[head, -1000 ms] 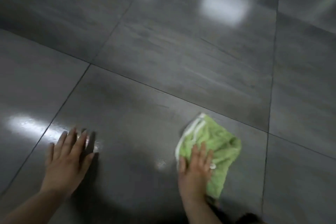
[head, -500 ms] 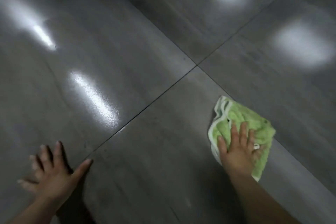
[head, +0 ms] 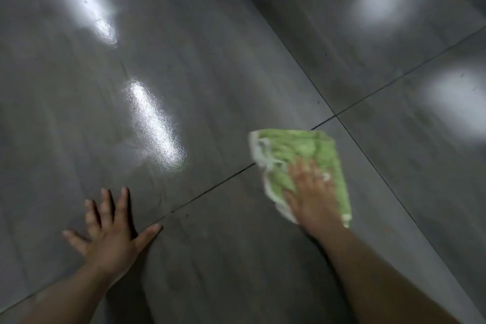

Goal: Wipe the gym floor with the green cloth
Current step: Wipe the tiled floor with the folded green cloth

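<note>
The right hand (head: 313,193) lay flat on the green cloth (head: 302,155), its fingers spread and straight, pressing the cloth down against the floor (head: 223,73); its outline was blurred, so the fingertips could not be made out sharply. The cloth, green with a pale whitish edging along its left side, sat partly bunched under the palm and covered a dark grout line (head: 210,187), just near and left of the point where four tiles met. Well apart to the left, the left hand (head: 110,234) rested palm-down on the bare floor with fingers splayed wide and the thumb stretched toward the same grout line, holding nothing. Both bare forearms ran down out of the bottom edge of the view. The floor was of large, glossy grey tiles, with bright patches of reflected light (head: 155,126) ahead of the left hand.
</note>
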Available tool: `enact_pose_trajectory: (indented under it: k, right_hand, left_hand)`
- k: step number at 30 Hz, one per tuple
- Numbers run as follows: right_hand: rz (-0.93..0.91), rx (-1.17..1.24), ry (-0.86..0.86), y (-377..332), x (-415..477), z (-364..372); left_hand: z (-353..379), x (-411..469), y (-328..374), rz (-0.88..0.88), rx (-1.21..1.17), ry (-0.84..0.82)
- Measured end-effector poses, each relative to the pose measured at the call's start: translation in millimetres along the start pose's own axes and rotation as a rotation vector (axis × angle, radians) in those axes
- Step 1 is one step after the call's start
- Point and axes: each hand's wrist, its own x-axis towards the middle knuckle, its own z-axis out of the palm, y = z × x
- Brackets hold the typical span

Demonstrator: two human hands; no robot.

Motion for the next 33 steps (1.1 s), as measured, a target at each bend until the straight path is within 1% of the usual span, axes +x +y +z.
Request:
enact_pose_trajectory:
  k: [1, 2, 3, 4, 5, 6, 7, 9, 11, 12, 13, 14, 15, 16, 17, 19, 20, 21, 22, 23, 24, 25, 28, 29, 31, 33]
  right_hand:
    - [0.206, 0.050, -0.092, 35.0, 1.9, -12.9]
    - [0.406, 0.152, -0.162, 56.2, 0.6, -22.6]
    - [0.561, 0.239, -0.155, 62.6, -1.9, -25.7]
    - [0.668, 0.255, -0.111, 54.6, -4.9, -20.7]
    - [0.726, 0.236, -0.071, 31.9, -8.2, -12.2]
    - [0.716, 0.195, -0.025, 0.7, -14.4, -4.0]
    - [0.627, 0.155, -0.010, -35.2, -24.0, 3.4]
    - [0.285, 0.049, -0.002, -107.0, -53.8, 17.7]
    - [-0.005, 0.092, -0.065, -145.5, -86.2, 16.5]
    - [-0.106, 0.130, -0.103, -144.6, -93.4, 13.3]
    - [-0.210, 0.139, -0.104, -131.8, -93.4, 11.4]
    - [-0.301, 0.115, -0.111, -109.0, -92.4, 11.3]
    - [-0.354, 0.067, -0.103, -78.9, -92.0, 14.9]
    - [-0.314, 0.039, -0.116, -45.5, -88.8, 12.6]
    - [-0.201, 0.020, -0.106, -9.2, -84.3, 10.8]
    - [0.106, 0.049, -0.090, 53.9, -80.0, 0.2]
    - [0.252, 0.095, -0.095, 73.1, -79.0, -5.2]
    - [0.389, 0.177, -0.110, 80.1, -76.8, -9.3]
    - [0.483, 0.234, -0.087, 75.3, -74.4, -9.1]
    - [0.525, 0.245, -0.037, 60.2, -71.8, -4.8]
    - [0.513, 0.228, -0.004, 36.7, -70.3, 0.9]
    - [0.436, 0.204, 0.007, 8.1, -71.0, 9.1]
    - [0.034, 0.107, 0.070, -84.6, -86.3, 30.0]
    - [-0.074, 0.086, 0.078, -107.8, -91.2, 34.9]
    - [-0.170, 0.108, 0.046, -142.8, -95.0, 38.3]
    - [-0.266, 0.113, 0.064, -167.3, -77.1, 38.4]
  left_hand:
    - [-0.2, 0.2, 0.6, 0.008, 0.010, 0.007]
    - [-0.5, 1.4, 0.1, 0.013, 0.020, 0.012]
    - [-0.9, 2.1, -0.4, 0.014, 0.030, 0.011]
    - [-1.5, 1.6, -1.0, 0.011, 0.037, 0.005]
    - [-1.8, 0.6, -1.2, 0.010, 0.037, 0.000]
    - [-1.8, 0.5, -1.7, 0.015, 0.031, 0.002]
    - [-2.2, 0.3, -1.7, 0.020, 0.025, 0.002]
    - [-2.6, -0.2, -0.7, 0.024, 0.027, 0.000]
    - [-4.5, -2.3, 0.6, 0.021, 0.033, -0.007]
    - [-5.6, -3.1, 1.2, 0.018, 0.029, -0.012]
    - [-6.9, -2.5, 2.1, 0.019, 0.026, -0.016]
    - [-8.1, -3.3, 2.7, 0.024, 0.027, -0.015]
    - [-9.0, -5.1, 3.3, 0.032, 0.026, -0.007]
    - [-9.5, -7.2, 2.8, 0.042, 0.017, 0.009]
    - [-9.6, -9.8, 0.4, 0.047, 0.007, 0.033]
    - [-8.7, -20.7, -12.0, 0.014, -0.006, 0.074]
    - [-7.7, -27.7, -25.1, -0.031, -0.006, 0.081]
    - [-7.3, -33.4, -42.0, -0.093, -0.012, 0.079]
    - [-8.1, -38.2, -57.9, -0.164, -0.026, 0.067]
    - [-9.7, -41.0, -71.4, -0.230, -0.044, 0.048]
    - [-11.1, -42.3, -81.3, -0.280, -0.060, 0.029]
    - [-10.9, -42.3, -86.6, -0.305, -0.070, 0.012]
    - [-6.7, -38.7, -86.0, -0.308, -0.097, -0.003]
    - [-5.5, -36.7, -84.9, -0.303, -0.099, 0.005]
    - [-3.5, -35.0, -88.3, -0.309, -0.097, 0.011]
    - [-3.5, -32.6, -92.8, -0.314, -0.093, -0.003]
